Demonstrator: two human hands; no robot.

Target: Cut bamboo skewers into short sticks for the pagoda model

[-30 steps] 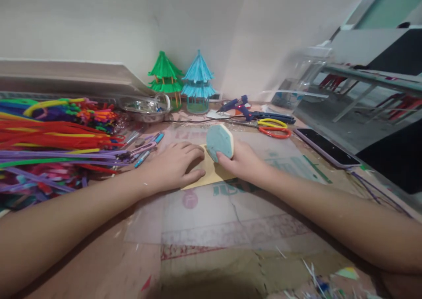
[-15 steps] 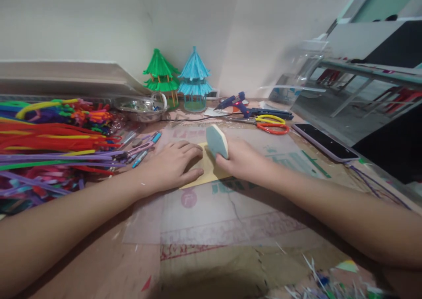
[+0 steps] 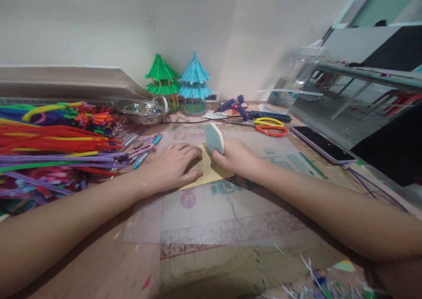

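Observation:
My left hand (image 3: 176, 165) lies flat, fingers stretched out, on the left part of a yellow sheet (image 3: 212, 171). In my right hand (image 3: 235, 156) is a flat, rounded piece with a blue-grey face and a cream edge (image 3: 214, 138), gripped from its right side and standing on edge over the sheet. Whether its lower edge touches the sheet I cannot tell. Under the yellow sheet is a translucent plastic sheet (image 3: 198, 224) with printed markings.
Bundles of pipe cleaners (image 3: 49, 136) lie at the left, beside a metal bowl (image 3: 143, 112). Green (image 3: 161, 74) and blue (image 3: 194, 77) pagoda models stand at the back. Scissors (image 3: 270, 127), a glue gun (image 3: 234, 105) and a phone (image 3: 323, 145) lie beyond my right hand. Scraps (image 3: 323, 281) litter the front right.
The view has tipped slightly, so the background sits a little lower. My right hand and the blue-grey piece have shifted slightly left. My left hand stays in place on the sheet.

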